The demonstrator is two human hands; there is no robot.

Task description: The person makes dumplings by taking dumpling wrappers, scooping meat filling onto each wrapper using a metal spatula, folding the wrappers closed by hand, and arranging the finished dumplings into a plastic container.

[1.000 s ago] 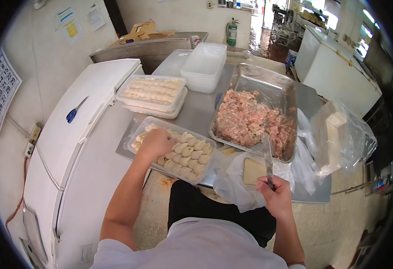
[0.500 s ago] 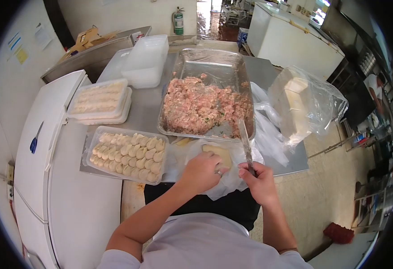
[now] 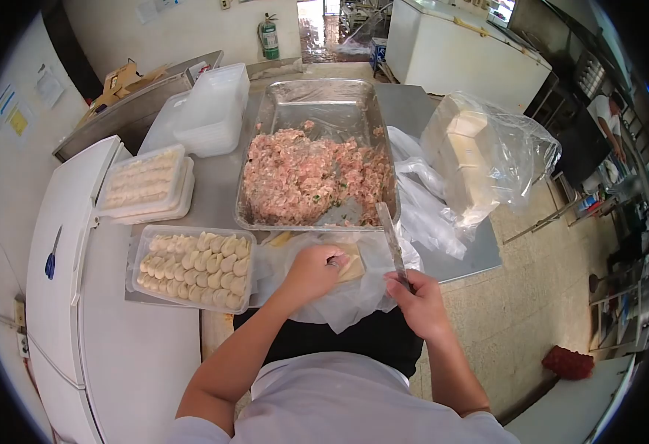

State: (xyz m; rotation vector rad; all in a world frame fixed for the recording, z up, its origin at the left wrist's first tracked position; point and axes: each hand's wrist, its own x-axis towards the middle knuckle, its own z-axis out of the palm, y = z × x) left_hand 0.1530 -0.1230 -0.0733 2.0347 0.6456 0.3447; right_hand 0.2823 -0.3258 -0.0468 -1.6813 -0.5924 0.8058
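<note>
My left hand is closed over the stack of square dumpling wrappers, its curled fingers pinching a pale wrapper at the top. Thin plastic lies under the stack, at the table edge. In my right hand is the handle of a flat metal spreading knife, its blade pointing away from me and its tip close to the tray's near rim. Beyond both hands stands a deep metal tray with pink minced meat filling. Left of my left hand, a plastic container holds rows of folded dumplings.
Filled, stacked containers and nested clear containers stand at the table's left. A plastic bag of wrapper stacks lies on the right. Beside the table is a white freezer; a person is at far right.
The view has turned slightly right, so the scene sits farther left. My left fingers have curled in over the wrappers. The knife remains in my right hand, its tip still near the tray.
</note>
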